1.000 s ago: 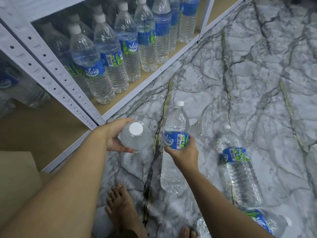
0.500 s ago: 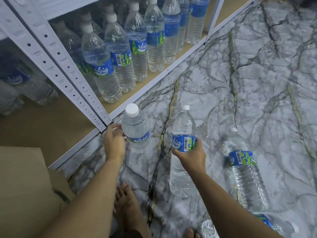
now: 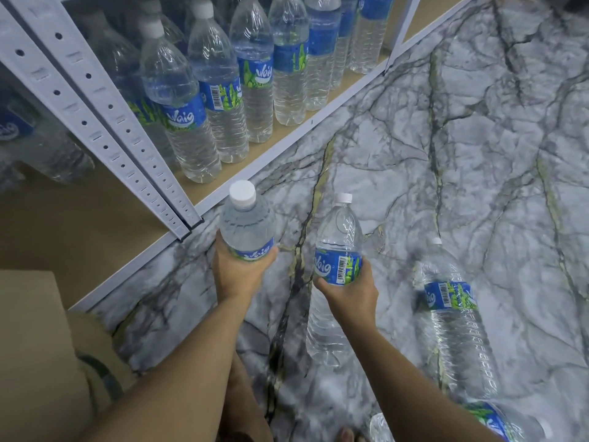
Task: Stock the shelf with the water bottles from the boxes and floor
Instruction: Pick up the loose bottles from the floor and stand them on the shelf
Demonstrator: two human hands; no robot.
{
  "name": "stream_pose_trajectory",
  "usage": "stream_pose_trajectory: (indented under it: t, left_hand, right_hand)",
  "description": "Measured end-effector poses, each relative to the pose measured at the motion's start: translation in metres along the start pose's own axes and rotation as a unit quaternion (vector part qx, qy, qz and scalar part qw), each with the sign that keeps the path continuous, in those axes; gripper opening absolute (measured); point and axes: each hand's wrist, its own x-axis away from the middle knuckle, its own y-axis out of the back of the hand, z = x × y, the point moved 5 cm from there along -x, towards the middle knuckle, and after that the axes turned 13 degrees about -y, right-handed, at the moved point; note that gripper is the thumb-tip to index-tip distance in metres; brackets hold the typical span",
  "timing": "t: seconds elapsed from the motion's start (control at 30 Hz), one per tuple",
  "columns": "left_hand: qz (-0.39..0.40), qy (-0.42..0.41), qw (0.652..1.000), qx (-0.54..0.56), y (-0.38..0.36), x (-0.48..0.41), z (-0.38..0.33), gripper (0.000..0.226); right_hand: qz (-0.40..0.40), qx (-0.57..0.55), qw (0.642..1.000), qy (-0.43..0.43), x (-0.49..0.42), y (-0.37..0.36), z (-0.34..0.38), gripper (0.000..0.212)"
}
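Observation:
My left hand (image 3: 239, 272) grips a clear water bottle (image 3: 247, 225) with a white cap and blue label, held upright just in front of the shelf's lower edge. My right hand (image 3: 350, 290) grips a second water bottle (image 3: 338, 247) round its blue label, above the marble floor. The white metal shelf (image 3: 255, 164) at the upper left holds a row of several like bottles (image 3: 181, 122) on its tan bottom board. Another bottle (image 3: 455, 317) stands on the floor at the right.
A perforated white upright post (image 3: 105, 122) stands left of my left hand. A cardboard box (image 3: 28, 346) sits at the lower left. More bottles (image 3: 500, 422) lie at the bottom right. My bare foot (image 3: 245, 400) is under my left arm.
My left hand turned its bottle from cap-toward-me to upright and lifted it nearer the shelf edge. The right hand kept its bottle and rose slightly. The view moved closer to the shelf.

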Motion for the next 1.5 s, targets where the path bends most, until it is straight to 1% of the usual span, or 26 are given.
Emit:
stream_pose_trajectory:
  t: [0.1,0.2,0.33,0.4,0.53,0.7,0.77,0.87,0.97,1.1,1.2,1.3,1.4,1.5]
  left_hand:
    - [-0.008,0.009,1.000,-0.017,0.000,-0.001,-0.003,0.077]
    - [-0.001,0.020,0.998,-0.063,0.004,0.004,-0.007,0.066]
    - [0.009,0.065,0.993,-0.097,0.011,0.030,-0.015,0.054]
    - [-0.004,0.073,0.993,-0.094,0.017,0.045,-0.028,0.052]
    - [-0.025,0.073,0.996,-0.051,0.031,0.062,-0.067,0.051]
    - [-0.041,0.006,0.999,-0.010,0.059,0.075,-0.158,0.049]
    - [-0.046,-0.017,0.999,0.006,0.077,0.083,-0.201,0.051]
    - [-0.040,-0.065,0.997,0.033,0.108,0.098,-0.263,0.053]
    - [-0.024,-0.132,0.988,0.073,0.144,0.118,-0.324,0.041]
    - [-0.039,-0.224,0.969,0.094,0.196,0.147,-0.387,0.041]
    - [-0.053,-0.277,0.954,0.100,0.232,0.166,-0.420,0.047]
    - [-0.076,-0.313,0.942,0.094,0.266,0.184,-0.441,0.051]
    - [-0.113,-0.325,0.935,0.085,0.298,0.193,-0.449,0.057]
    - [-0.147,-0.327,0.931,0.072,0.327,0.200,-0.454,0.059]
  right_hand:
    - [-0.007,-0.007,1.000,-0.001,0.001,0.001,0.003,0.060]
    - [-0.006,-0.015,1.000,0.007,0.005,0.004,0.010,0.058]
    - [-0.003,-0.032,0.999,0.016,0.018,0.014,0.021,0.057]
    - [0.001,-0.047,0.999,0.025,0.028,0.024,0.030,0.056]
    - [0.028,-0.083,0.995,0.039,0.053,0.052,0.055,0.052]
    - [0.053,-0.130,0.985,0.098,0.096,0.103,0.113,0.055]
    - [0.051,-0.139,0.979,0.138,0.120,0.127,0.141,0.055]
    - [0.048,-0.146,0.968,0.198,0.164,0.162,0.179,0.061]
    - [0.052,-0.159,0.953,0.254,0.213,0.198,0.212,0.063]
    - [0.068,-0.181,0.922,0.335,0.279,0.236,0.252,0.059]
    - [0.076,-0.197,0.899,0.384,0.325,0.254,0.274,0.055]
    - [0.102,-0.208,0.879,0.416,0.359,0.262,0.290,0.055]
    - [0.117,-0.199,0.865,0.445,0.385,0.259,0.305,0.061]
    - [0.137,-0.191,0.853,0.466,0.405,0.248,0.318,0.062]
